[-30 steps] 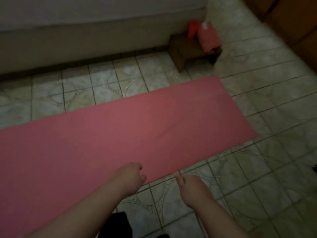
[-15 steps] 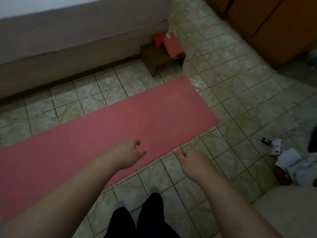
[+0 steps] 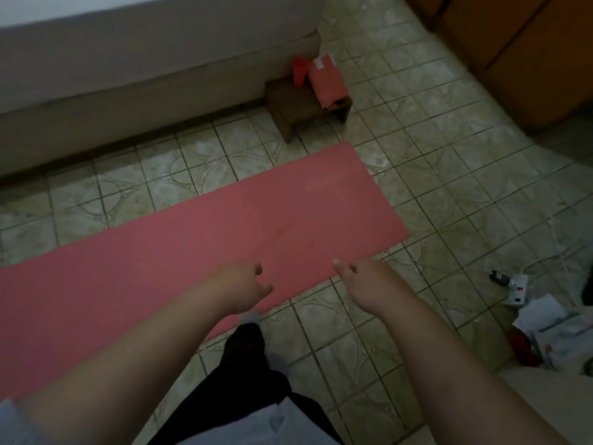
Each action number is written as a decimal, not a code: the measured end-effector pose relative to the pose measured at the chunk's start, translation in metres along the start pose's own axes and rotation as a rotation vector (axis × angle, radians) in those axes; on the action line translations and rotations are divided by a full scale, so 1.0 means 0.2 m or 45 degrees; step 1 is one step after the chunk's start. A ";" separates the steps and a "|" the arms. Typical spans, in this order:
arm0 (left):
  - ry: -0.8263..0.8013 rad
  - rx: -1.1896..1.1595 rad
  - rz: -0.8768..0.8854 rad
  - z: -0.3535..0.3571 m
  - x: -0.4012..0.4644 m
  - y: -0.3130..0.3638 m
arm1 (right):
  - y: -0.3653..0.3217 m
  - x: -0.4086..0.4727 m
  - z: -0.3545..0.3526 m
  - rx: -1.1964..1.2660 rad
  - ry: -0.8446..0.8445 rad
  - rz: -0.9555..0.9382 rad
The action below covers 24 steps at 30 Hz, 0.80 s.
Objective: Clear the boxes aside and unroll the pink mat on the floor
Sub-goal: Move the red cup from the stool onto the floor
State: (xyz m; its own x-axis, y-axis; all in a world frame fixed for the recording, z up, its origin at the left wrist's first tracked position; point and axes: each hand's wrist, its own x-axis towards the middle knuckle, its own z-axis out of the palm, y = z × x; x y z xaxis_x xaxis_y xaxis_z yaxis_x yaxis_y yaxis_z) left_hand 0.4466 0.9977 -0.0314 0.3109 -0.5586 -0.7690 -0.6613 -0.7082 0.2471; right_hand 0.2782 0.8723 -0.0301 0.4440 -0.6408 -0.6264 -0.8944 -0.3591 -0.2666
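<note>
The pink mat (image 3: 199,239) lies flat and unrolled across the tiled floor, running from the left edge of the view to its right end near a small stool. My left hand (image 3: 240,284) hovers above the mat's near edge, fingers loosely curled, holding nothing. My right hand (image 3: 365,281) hangs beside it over the near edge and the tiles, fingers curled in, also empty. Neither hand touches the mat. No cardboard boxes show on the floor around the mat.
A small brown wooden stool (image 3: 288,104) carries a pink packet (image 3: 327,81) and a red cup (image 3: 299,72) by the bed base (image 3: 128,91). A power strip (image 3: 516,285), papers (image 3: 552,326) and cables lie at right. Wooden cabinets (image 3: 526,49) stand far right.
The view has risen and pulled back from the mat, and both hands have lifted away from its near edge. More floor clutter at the right has come into sight.
</note>
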 end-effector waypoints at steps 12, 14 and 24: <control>-0.045 -0.037 -0.054 -0.56 0.50 0.13 | -0.24 0.72 -0.56 0.041 0.033 -0.074; -0.033 0.024 -0.032 -0.73 0.63 0.20 | -0.24 0.84 -0.66 0.095 0.025 -0.042; 0.113 0.038 0.074 -1.46 1.29 0.73 | -0.01 1.31 -1.00 0.323 -0.046 0.131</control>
State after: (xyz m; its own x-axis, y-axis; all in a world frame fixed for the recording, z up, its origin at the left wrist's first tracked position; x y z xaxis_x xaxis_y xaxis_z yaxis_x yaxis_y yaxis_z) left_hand 0.6297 0.6237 -0.0212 0.3300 -0.6355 -0.6981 -0.6996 -0.6611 0.2712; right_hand 0.4065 0.5698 -0.0474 0.3517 -0.6388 -0.6843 -0.9218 -0.1090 -0.3721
